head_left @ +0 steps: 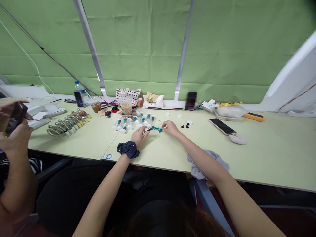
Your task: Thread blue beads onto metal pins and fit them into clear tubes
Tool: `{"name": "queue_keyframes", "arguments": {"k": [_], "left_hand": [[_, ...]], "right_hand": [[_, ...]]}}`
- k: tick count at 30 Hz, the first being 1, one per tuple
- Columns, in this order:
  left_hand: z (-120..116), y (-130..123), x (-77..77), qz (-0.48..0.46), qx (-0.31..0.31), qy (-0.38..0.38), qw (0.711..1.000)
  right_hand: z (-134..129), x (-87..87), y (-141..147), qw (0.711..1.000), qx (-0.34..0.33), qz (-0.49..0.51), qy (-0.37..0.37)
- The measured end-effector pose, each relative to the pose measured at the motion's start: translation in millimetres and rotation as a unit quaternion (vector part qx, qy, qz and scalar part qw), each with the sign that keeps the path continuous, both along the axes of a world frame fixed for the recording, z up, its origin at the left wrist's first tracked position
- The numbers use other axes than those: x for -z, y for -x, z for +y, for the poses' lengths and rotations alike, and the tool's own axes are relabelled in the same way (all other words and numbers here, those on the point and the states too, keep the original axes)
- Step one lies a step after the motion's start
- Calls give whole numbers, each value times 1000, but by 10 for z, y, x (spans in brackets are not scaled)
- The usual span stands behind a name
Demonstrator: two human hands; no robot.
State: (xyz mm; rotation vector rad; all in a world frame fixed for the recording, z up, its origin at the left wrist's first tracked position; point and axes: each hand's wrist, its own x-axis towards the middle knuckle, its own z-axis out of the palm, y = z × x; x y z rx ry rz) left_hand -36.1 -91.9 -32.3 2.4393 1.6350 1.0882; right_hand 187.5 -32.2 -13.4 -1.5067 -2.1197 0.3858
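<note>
My left hand [139, 136], with a navy dotted scrunchie [128, 149] on the wrist, pinches a small clear tube with a dark end [148, 128] over the pale green table [197, 148]. My right hand [170, 129] is close by, its fingertips next to small teal plastic parts [158, 129]. Whether those fingers grip anything is too small to tell. Just beyond my hands lies a row of several clear tubes with white caps and teal parts [132, 122]. A co-worker's hands [14, 126] at the far left hold a dark phone [17, 118].
A row of metal clips [67, 125] lies at the left. Beyond my hands are white caps [179, 116] and small black parts [185, 125]. A phone [222, 126] lies at the right, and a grey cloth [207, 163] hangs over the front edge. Cups, bags and cables line the back.
</note>
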Motion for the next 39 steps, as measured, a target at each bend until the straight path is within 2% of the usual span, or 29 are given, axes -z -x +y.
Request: {"name": "queue_keyframes", "arguments": {"k": [3,7,17,22,30,35,37,39], "left_hand": [[13,0,-1,21,0,-9,1000],[9,-6,-15,46,-3,-14,999],[56,19,45,88,-26,-17,996],[75,32,68,94,-25,-26,995],[46,10,30,98,-1,-13,995],[31,-3,14,99,31,-19,994],[31,-4,16,91,39,-25,995],[35,-1,23,78,37,-34,996]], "right_hand": [[88,129,-74,998,27,-46,28],[149,218,-57,995,26,-81,42],[164,183,-40,987,-29,-149,55],[131,147,-60,986,-64,-146,44],[-6,-3,-13,984,-169,-55,11],[-121,-55,144,982,-190,9,-16],[-145,-42,192,977,-194,88,-15],[-147,-22,221,955,-212,207,15]]}}
